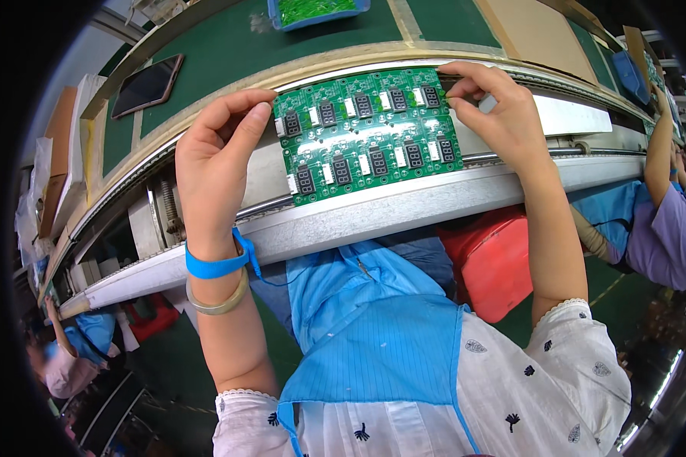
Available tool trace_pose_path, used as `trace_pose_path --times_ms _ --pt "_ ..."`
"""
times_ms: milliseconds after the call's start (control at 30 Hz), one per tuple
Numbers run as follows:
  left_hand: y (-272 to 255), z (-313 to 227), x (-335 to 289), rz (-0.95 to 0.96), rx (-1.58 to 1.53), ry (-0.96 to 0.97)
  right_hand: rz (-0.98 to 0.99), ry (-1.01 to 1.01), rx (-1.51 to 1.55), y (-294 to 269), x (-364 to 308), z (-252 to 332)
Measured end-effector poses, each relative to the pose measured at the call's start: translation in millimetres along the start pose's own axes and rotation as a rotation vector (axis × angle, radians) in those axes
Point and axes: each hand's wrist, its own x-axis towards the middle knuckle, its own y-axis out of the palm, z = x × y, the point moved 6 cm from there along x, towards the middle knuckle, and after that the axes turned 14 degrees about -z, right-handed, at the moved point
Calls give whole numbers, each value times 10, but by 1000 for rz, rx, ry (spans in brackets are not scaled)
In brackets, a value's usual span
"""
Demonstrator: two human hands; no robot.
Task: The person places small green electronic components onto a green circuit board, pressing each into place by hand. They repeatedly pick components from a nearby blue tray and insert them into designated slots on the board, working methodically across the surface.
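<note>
A green printed circuit board (367, 135) lies across the metal rails in front of me. Two rows of black digit displays and small white connectors are fitted on it. Pinching its upper left corner between thumb and forefinger is my left hand (219, 156), with a blue wrist strap (219, 263) and a pale bangle on that wrist. At the opposite upper corner, my right hand (503, 114) grips the board's edge with thumb and fingers. The board tilts slightly, its right side higher. Glare whitens part of its middle.
A blue tray (316, 17) of small green parts stands on the green bench beyond the rail. A phone (148, 85) lies at the far left. The metal front rail (404, 190) runs between me and the board. Co-workers sit at both sides, one in a purple top (667, 228).
</note>
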Motion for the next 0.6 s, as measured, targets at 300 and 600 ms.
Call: trace_pose_path --times_ms 300,600 --pt "9 -13 -27 -11 -36 -7 46 14 -165 17 72 102" --pt "-32 -16 -29 -33 -40 -23 98 109 -226 39 110 153"
